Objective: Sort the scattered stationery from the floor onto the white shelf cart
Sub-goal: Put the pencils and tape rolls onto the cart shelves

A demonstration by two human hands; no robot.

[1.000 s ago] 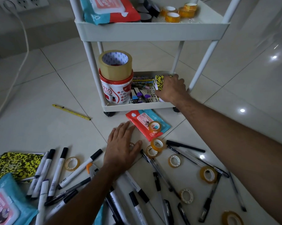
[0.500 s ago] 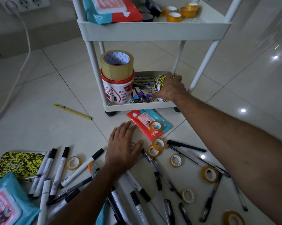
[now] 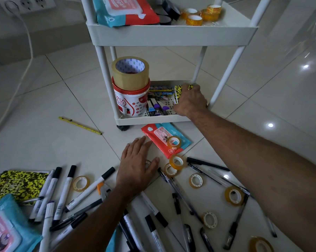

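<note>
A person's right hand [image 3: 190,101] reaches into the bottom tray of a white plastic shelf cart [image 3: 171,36], its grip around a yellow-and-black speckled notebook [image 3: 179,89] standing on edge beside coloured pencils [image 3: 160,90]. The left hand [image 3: 136,169] lies flat, fingers straight, on the pale tiled floor [image 3: 44,139], partly covering a small clear tape roll [image 3: 147,163]. Black-capped white markers [image 3: 90,188], black pens [image 3: 207,163] and more tape rolls [image 3: 196,180] lie scattered around it.
</note>
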